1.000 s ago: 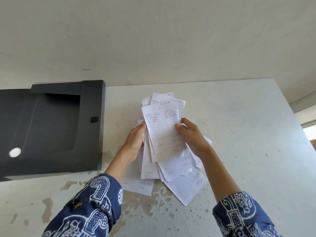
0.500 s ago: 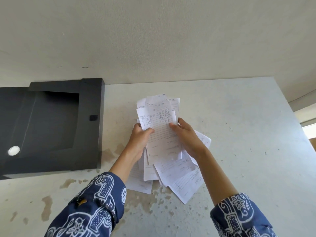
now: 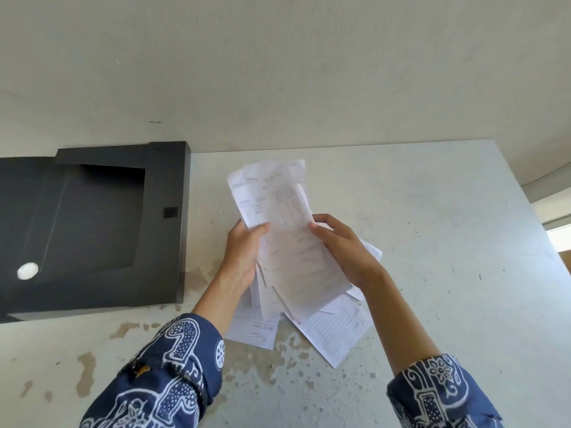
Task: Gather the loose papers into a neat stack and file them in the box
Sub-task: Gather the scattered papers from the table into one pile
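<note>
A loose bundle of white printed papers [image 3: 287,242] is held up between both hands above the table, its sheets fanned and uneven. My left hand [image 3: 244,257] grips the bundle's left edge with the thumb on top. On the bundle's right edge, my right hand [image 3: 343,251] has its fingers curled round it. Under the hands, more loose sheets [image 3: 333,332] lie on the table, partly hidden by the bundle. The open black file box [image 3: 167,242] lies flat at the left, its inside dark and bare.
The pale table [image 3: 448,273] has brown stains near its front. A plain wall rises behind it. A white round spot [image 3: 27,270] shows on the box's left part. The table's right edge runs down at the far right.
Both hands have closed in on the bundle and lifted it, tilting its top to the left. The sheets have drawn closer together. The box has not moved.
</note>
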### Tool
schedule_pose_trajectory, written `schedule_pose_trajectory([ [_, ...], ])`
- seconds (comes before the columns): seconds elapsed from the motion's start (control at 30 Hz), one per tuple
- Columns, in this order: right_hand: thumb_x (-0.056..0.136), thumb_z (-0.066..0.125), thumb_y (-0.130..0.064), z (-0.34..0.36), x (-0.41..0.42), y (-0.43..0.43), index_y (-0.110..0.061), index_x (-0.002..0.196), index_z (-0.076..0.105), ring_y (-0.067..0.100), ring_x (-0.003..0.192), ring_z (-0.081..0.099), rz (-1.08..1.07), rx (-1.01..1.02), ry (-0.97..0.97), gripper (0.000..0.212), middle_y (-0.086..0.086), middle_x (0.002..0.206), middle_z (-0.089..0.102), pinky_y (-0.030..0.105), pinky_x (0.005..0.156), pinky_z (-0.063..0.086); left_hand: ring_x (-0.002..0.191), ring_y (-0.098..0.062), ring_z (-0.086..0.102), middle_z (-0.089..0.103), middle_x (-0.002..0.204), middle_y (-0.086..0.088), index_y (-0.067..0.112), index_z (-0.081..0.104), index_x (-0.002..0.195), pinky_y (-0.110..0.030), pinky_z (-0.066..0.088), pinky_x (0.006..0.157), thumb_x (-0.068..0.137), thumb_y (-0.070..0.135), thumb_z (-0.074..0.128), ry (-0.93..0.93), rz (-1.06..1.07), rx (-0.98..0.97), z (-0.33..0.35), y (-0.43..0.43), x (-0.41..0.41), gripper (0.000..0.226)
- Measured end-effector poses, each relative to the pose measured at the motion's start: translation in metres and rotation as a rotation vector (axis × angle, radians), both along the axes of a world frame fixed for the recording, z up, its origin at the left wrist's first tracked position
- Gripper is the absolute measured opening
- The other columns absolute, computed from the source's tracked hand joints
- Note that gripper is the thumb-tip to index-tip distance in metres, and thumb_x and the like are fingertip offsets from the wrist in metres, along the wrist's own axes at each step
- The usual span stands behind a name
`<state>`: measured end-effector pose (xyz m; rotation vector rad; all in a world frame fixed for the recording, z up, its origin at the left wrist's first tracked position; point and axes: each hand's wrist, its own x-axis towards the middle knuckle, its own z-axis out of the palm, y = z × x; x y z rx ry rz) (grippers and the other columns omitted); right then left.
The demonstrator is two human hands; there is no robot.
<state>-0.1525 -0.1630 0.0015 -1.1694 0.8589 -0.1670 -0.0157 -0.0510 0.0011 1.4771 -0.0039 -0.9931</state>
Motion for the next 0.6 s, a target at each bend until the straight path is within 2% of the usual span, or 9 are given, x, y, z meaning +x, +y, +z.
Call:
schedule_pose_trajectory([
  [0.1, 0.087, 0.051, -0.051, -0.009, -0.019, 0.001, -0.017, 0.113, 0.064, 0.024, 0.095, 0.064, -0.136, 0.124, -0.080, 0.045, 0.009, 0.108, 0.069, 0.035, 0.078, 0.050, 0.105, -0.022, 0.065, 0.068, 0.114, -0.008, 0.009, 0.059, 0.120, -0.037, 0.053, 0.089, 0.089, 0.002, 0.054, -0.001, 0.122, -0.089, 0.009, -0.001, 0.005, 0.032],
  [0.2, 0.074, 0.056, -0.068, -0.018, -0.028, 0.013, -0.019, 0.126, 0.059, 0.028, 0.115, 0.060, -0.228, 0.261, -0.162, 0.072, 0.010, 0.125, 0.065, 0.044, 0.094, 0.048, 0.104, -0.017, 0.065, 0.067, 0.116, -0.005, 0.009, 0.055, 0.125, -0.033, 0.055, 0.087, 0.090, 0.002, 0.054, 0.001, 0.194, -0.172, 0.018, -0.004, 0.004, 0.036],
  [0.3, 0.088, 0.041, -0.057, -0.021, -0.022, 0.032, -0.019, 0.133, 0.054, 0.028, 0.125, 0.054, -0.268, 0.321, -0.283, 0.061, 0.012, 0.135, 0.058, 0.049, 0.103, 0.043, 0.101, -0.015, 0.066, 0.068, 0.112, -0.002, 0.012, 0.056, 0.123, -0.031, 0.055, 0.082, 0.089, 0.003, 0.056, 0.024, 0.212, -0.211, 0.024, -0.010, -0.005, 0.036],
  [0.33, 0.090, 0.041, -0.054, -0.017, -0.018, 0.037, -0.018, 0.129, 0.058, 0.029, 0.122, 0.057, -0.295, 0.329, -0.309, 0.056, 0.013, 0.131, 0.060, 0.047, 0.100, 0.046, 0.099, -0.014, 0.067, 0.069, 0.109, -0.001, 0.013, 0.056, 0.122, -0.030, 0.056, 0.079, 0.088, 0.004, 0.057, 0.037, 0.220, -0.212, 0.026, -0.012, -0.008, 0.035],
  [0.4, 0.088, 0.050, -0.048, -0.010, -0.009, 0.044, -0.017, 0.117, 0.066, 0.027, 0.109, 0.066, -0.367, 0.373, -0.340, 0.046, 0.012, 0.118, 0.068, 0.041, 0.084, 0.055, 0.097, -0.015, 0.067, 0.070, 0.108, -0.001, 0.014, 0.057, 0.121, -0.029, 0.056, 0.076, 0.087, 0.005, 0.058, 0.059, 0.239, -0.218, 0.029, -0.015, -0.015, 0.035],
  [0.47, 0.089, 0.054, -0.038, -0.007, -0.003, 0.045, -0.015, 0.113, 0.067, 0.025, 0.096, 0.070, -0.415, 0.434, -0.378, 0.036, 0.010, 0.107, 0.071, 0.036, 0.072, 0.058, 0.101, -0.020, 0.067, 0.069, 0.112, -0.006, 0.014, 0.058, 0.120, -0.035, 0.056, 0.082, 0.087, 0.005, 0.058, 0.081, 0.244, -0.242, 0.030, -0.018, -0.019, 0.034],
  [0.53, 0.088, 0.057, -0.026, -0.006, 0.001, 0.045, -0.012, 0.117, 0.064, 0.026, 0.094, 0.070, -0.426, 0.451, -0.371, 0.033, 0.010, 0.106, 0.071, 0.037, 0.070, 0.058, 0.103, -0.023, 0.067, 0.069, 0.112, -0.008, 0.016, 0.060, 0.115, -0.040, 0.055, 0.087, 0.087, 0.005, 0.058, 0.073, 0.217, -0.238, 0.030, -0.018, -0.022, 0.031],
  [0.6, 0.085, 0.061, -0.015, -0.006, 0.003, 0.042, -0.008, 0.123, 0.061, 0.030, 0.101, 0.067, -0.414, 0.427, -0.345, 0.039, 0.014, 0.113, 0.069, 0.040, 0.074, 0.057, 0.102, -0.024, 0.067, 0.070, 0.110, -0.007, 0.016, 0.061, 0.114, -0.039, 0.055, 0.087, 0.087, 0.003, 0.058, 0.053, 0.176, -0.219, 0.030, -0.017, -0.025, 0.030],
])
